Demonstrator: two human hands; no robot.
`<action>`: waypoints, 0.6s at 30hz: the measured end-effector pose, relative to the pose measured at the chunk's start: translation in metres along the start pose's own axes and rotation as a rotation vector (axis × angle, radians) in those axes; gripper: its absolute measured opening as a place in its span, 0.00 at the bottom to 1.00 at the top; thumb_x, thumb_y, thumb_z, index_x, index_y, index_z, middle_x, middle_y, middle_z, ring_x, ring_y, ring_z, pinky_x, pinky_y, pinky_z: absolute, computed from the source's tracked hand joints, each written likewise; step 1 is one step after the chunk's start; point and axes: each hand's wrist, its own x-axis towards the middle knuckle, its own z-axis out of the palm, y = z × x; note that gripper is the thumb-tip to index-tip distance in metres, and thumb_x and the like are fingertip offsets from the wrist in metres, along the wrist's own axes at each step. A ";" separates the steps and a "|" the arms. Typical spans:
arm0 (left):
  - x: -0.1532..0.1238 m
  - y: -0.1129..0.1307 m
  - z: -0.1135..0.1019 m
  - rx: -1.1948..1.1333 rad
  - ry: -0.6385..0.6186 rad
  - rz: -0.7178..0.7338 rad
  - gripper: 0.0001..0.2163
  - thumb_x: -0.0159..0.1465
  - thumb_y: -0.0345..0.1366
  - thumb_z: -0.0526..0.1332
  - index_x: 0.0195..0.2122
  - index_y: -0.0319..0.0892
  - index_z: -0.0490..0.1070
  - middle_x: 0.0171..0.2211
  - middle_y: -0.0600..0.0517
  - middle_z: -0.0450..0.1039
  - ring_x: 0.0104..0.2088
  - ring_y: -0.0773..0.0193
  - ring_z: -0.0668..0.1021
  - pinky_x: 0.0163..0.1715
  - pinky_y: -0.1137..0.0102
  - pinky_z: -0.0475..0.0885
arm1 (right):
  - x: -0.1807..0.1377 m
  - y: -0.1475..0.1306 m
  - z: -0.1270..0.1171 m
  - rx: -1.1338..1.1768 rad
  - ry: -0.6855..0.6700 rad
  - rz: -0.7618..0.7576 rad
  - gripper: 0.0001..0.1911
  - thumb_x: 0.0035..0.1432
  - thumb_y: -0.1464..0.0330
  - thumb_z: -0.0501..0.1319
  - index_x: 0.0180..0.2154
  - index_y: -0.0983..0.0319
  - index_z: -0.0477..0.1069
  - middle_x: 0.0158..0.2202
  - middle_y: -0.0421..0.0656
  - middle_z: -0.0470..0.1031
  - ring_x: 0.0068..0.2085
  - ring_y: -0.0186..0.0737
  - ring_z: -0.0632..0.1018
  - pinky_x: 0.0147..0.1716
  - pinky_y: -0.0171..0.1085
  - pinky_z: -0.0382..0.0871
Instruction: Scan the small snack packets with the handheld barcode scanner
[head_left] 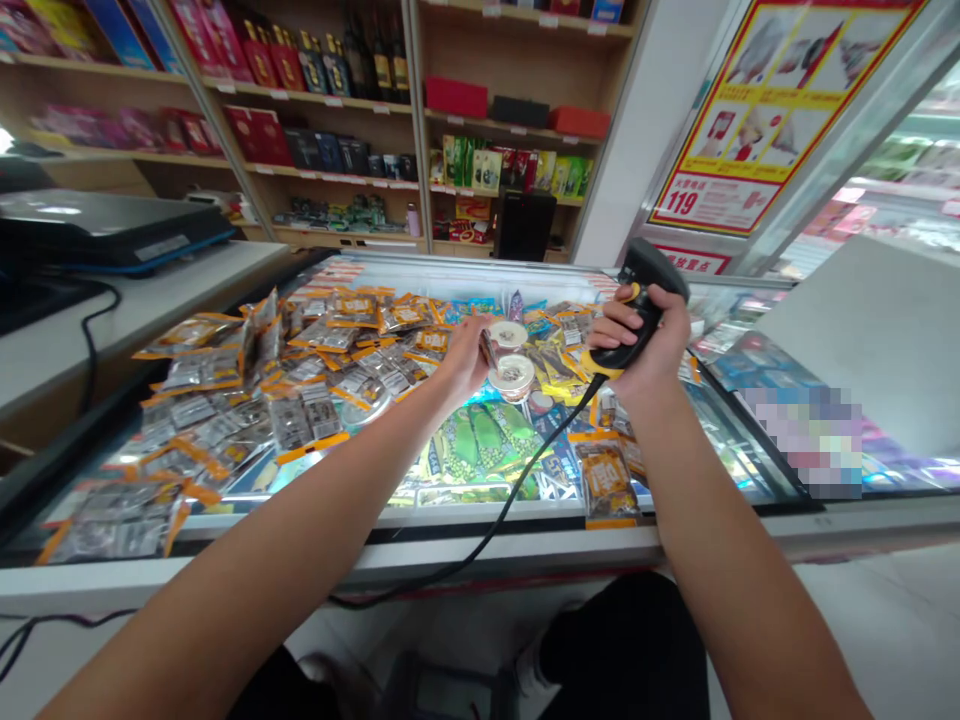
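Observation:
My right hand [643, 335] is closed around the grip of a black and yellow barcode scanner [651, 275], raised over the right part of a glass-topped freezer [517, 548]. A black cable [517, 490] runs down from its handle to the left. My left hand [466, 355] pinches a small thin packet [489, 348], seen nearly edge-on, so its print is hidden. Many clear packets with orange edges [300, 412] are heaped on the glass left of this hand. A few more such packets [606, 480] lie below the scanner.
Through the glass show round tubs [513, 376] and green wrapped packs [469, 440]. A flat dark device with a metal top [112, 225] stands on the left counter [150, 320]. Shelves [315, 95] with bottles and boxes line the back. A light grey panel [870, 340] rises at right.

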 end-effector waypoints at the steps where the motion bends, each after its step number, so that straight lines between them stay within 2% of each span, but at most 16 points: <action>1: 0.000 -0.001 0.000 0.017 0.009 -0.007 0.17 0.58 0.47 0.71 0.35 0.44 0.65 0.19 0.59 0.63 0.18 0.72 0.69 0.21 0.73 0.63 | 0.000 0.000 0.000 -0.005 -0.006 0.000 0.14 0.49 0.62 0.69 0.32 0.56 0.64 0.18 0.30 0.56 0.17 0.27 0.56 0.18 0.32 0.56; 6: 0.000 -0.002 -0.005 0.117 0.021 -0.051 0.13 0.64 0.47 0.66 0.38 0.42 0.70 0.28 0.52 0.75 0.25 0.67 0.77 0.25 0.72 0.66 | 0.000 0.002 0.001 -0.094 0.024 0.016 0.14 0.52 0.59 0.68 0.31 0.56 0.64 0.18 0.30 0.55 0.17 0.29 0.57 0.18 0.33 0.56; 11: 0.000 -0.003 -0.005 0.129 0.010 -0.089 0.22 0.67 0.58 0.57 0.46 0.44 0.73 0.40 0.44 0.81 0.32 0.58 0.82 0.34 0.65 0.72 | 0.000 0.004 0.005 -0.098 0.039 0.082 0.14 0.53 0.60 0.67 0.31 0.57 0.63 0.18 0.29 0.54 0.17 0.27 0.57 0.18 0.31 0.56; 13: 0.000 -0.002 -0.005 0.103 -0.021 -0.095 0.29 0.67 0.63 0.52 0.51 0.43 0.73 0.39 0.42 0.82 0.34 0.55 0.83 0.36 0.62 0.73 | 0.000 0.005 0.006 -0.119 0.046 0.172 0.13 0.53 0.61 0.67 0.32 0.58 0.64 0.19 0.29 0.55 0.17 0.27 0.57 0.18 0.30 0.56; 15: 0.000 -0.001 -0.006 0.089 -0.044 -0.112 0.35 0.65 0.67 0.47 0.54 0.42 0.72 0.35 0.42 0.82 0.34 0.53 0.83 0.36 0.61 0.74 | 0.000 0.008 0.006 -0.181 0.040 0.327 0.13 0.53 0.62 0.67 0.33 0.59 0.65 0.19 0.30 0.57 0.17 0.26 0.57 0.18 0.30 0.56; 18: 0.002 0.003 -0.010 0.064 -0.084 -0.136 0.38 0.66 0.67 0.43 0.54 0.39 0.73 0.32 0.42 0.81 0.33 0.54 0.82 0.35 0.63 0.74 | -0.002 0.014 0.006 -0.314 -0.014 0.543 0.12 0.57 0.61 0.66 0.34 0.60 0.67 0.21 0.34 0.61 0.18 0.26 0.58 0.16 0.29 0.55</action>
